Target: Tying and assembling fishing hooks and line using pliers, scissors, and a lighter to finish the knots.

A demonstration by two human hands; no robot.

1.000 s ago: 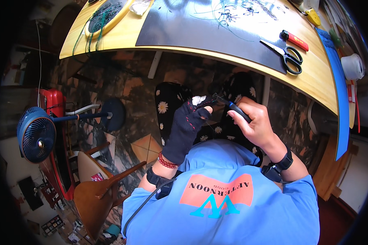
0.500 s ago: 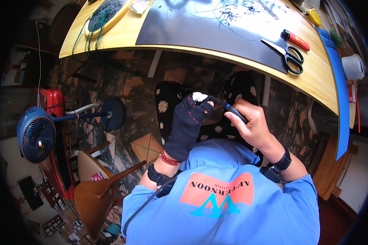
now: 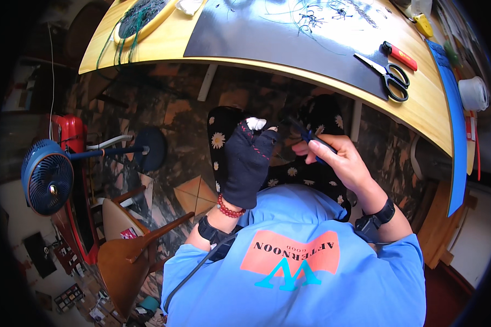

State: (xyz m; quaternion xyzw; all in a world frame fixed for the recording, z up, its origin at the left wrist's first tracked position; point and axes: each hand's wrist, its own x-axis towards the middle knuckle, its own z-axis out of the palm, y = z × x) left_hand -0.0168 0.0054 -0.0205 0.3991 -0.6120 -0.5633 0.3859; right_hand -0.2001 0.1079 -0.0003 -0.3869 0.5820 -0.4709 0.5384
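Observation:
My left hand (image 3: 251,161) wears a black glove with red stitching, and white wrapping covers a fingertip. Its fingers are pressed together in a pinch; what sits between them is too small to make out. To its right, above my lap, my right hand (image 3: 333,155) is bare and closed around a slim black-and-blue hand tool (image 3: 323,146). The tool's dark tip is blurred against the trousers and points up and left, a little apart from the gloved fingertips.
Ahead stands a wooden table with a dark mat (image 3: 245,38). On it lie scissors (image 3: 394,80), a red lighter (image 3: 399,56), tangled dark threads (image 3: 311,20) and a yellow-rimmed tray (image 3: 147,34). A blue fan (image 3: 48,177) and wooden chair (image 3: 128,261) are at left.
The tool has come away from the gloved fingertips, and my right hand has shifted its grip and turned. My left hand has moved slightly down and rotated.

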